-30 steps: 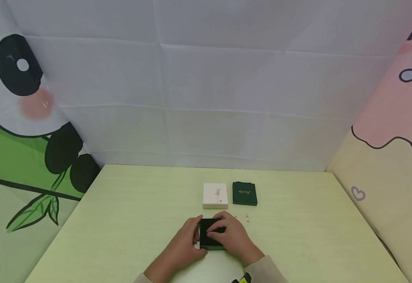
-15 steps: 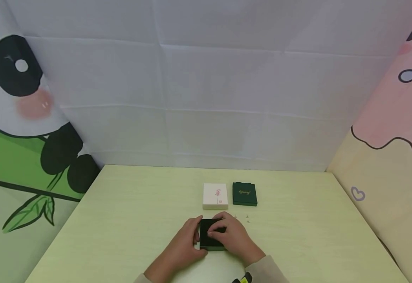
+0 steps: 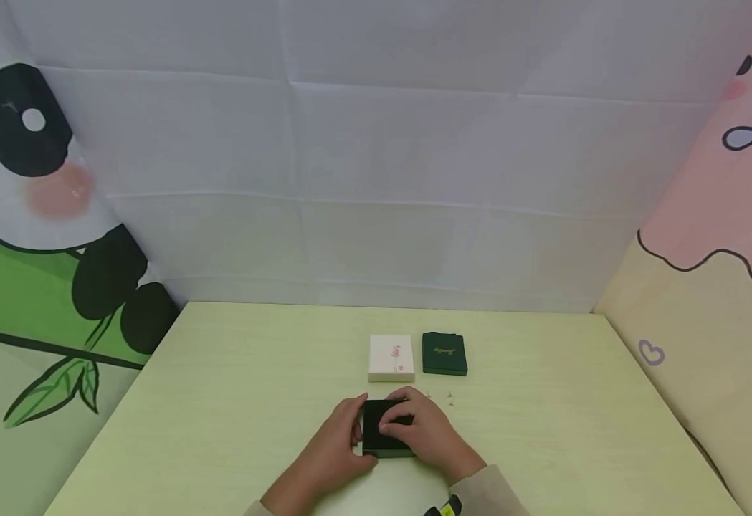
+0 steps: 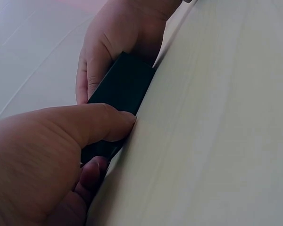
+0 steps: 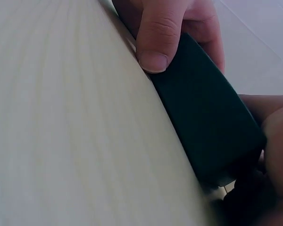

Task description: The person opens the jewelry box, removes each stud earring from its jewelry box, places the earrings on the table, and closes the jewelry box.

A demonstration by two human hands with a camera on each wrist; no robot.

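Note:
A dark green jewelry box (image 3: 387,453) with a black inside stands on the table at the front. My left hand (image 3: 332,448) grips its left end, the thumb on the near side and a finger at the far corner. In the left wrist view the left thumb (image 4: 108,122) lies along the green side wall (image 4: 125,80). My right hand (image 3: 429,436) is over the box's right part, thumb and index fingertips together above the black inside. Anything between these fingertips is too small or hidden to see. The box's right end is behind the right hand.
Behind the hands lie a white box (image 3: 391,357) with a pink flower print and a dark green lid (image 3: 444,354) with gold lettering. Several tiny pieces, perhaps earrings, lie near the right hand, among them one tiny piece (image 3: 450,395). A white cloth backdrop (image 3: 376,179) rises behind the table.
Both hands stay at the box in almost the same pose. The right fingertips have shifted very slightly, and the whole head view has drifted a little.

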